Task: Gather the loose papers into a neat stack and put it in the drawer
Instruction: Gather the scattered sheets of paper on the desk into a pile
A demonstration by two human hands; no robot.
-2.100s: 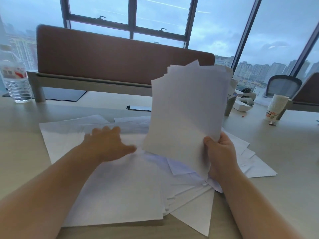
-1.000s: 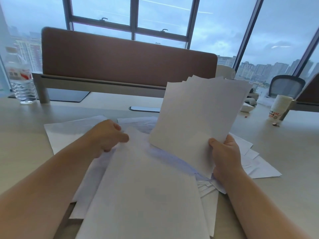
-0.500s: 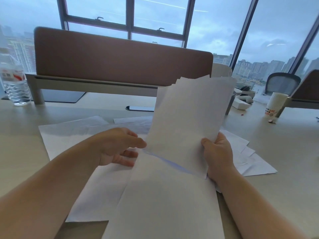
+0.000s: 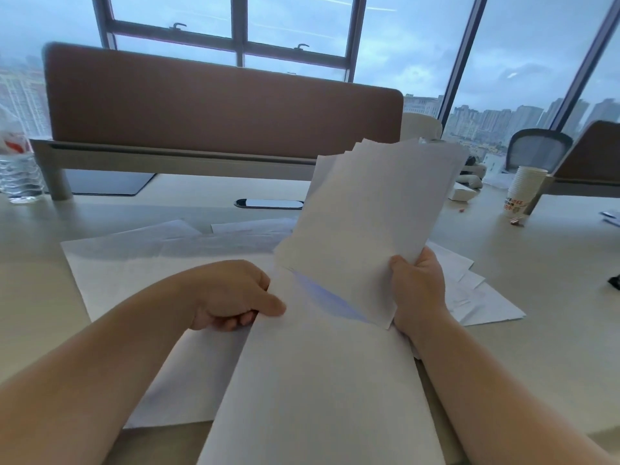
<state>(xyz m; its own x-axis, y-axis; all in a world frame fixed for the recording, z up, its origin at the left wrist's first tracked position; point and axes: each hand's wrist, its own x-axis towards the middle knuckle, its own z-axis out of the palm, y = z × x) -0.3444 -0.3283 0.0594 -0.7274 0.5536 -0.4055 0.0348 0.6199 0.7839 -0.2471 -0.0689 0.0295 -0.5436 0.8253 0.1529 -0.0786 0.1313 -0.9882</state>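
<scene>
My right hand [image 4: 417,290] grips the lower right corner of a bunch of white sheets [image 4: 365,223], held tilted up above the desk with uneven top edges. My left hand [image 4: 235,295] pinches the left edge of a single white sheet [image 4: 318,391], which runs from the bunch down toward me. More loose papers [image 4: 141,263] lie spread flat on the desk at the left and behind, and several others [image 4: 476,297] stick out to the right of my right hand. No drawer is in view.
A brown divider panel [image 4: 221,105] stands across the back of the light desk [image 4: 536,330]. A water bottle [image 4: 18,172] is at far left, a stack of paper cups [image 4: 523,189] at right, an office chair [image 4: 536,149] beyond. A cable slot [image 4: 268,204] sits behind the papers.
My left hand picked one sheet off the spread pile and has drawn it right, up against the bunch in my right hand. The bunch stayed raised and tilted.
</scene>
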